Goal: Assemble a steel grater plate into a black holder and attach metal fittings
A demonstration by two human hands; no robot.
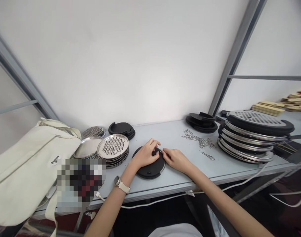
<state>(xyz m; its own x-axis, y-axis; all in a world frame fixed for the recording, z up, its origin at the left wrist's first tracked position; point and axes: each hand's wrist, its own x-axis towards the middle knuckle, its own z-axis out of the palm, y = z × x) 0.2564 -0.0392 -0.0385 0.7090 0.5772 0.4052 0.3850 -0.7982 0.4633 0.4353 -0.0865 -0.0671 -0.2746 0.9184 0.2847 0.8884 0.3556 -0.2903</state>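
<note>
A black round disc [150, 171] with a metal edge showing at its right lies flat on the table in front of me. My left hand [146, 154] rests over its upper part, fingers curved and holding it steady. At the disc's right edge, my right hand [173, 158] pinches a small shiny metal piece [161, 150], mostly covered by the fingertips. To the right lie several loose metal snap hooks [202, 142], one of them apart [208, 156] nearer the front. Left of the disc is a stack of round metal grater plates [113, 146].
More round plates [88, 147] and black discs [122, 129] stand at the left. Black rings [201, 122] sit at the back right, beside a tall stack of graters [249, 141]. A cream bag [29, 164] covers the left end. A white cable [160, 199] runs along the front edge.
</note>
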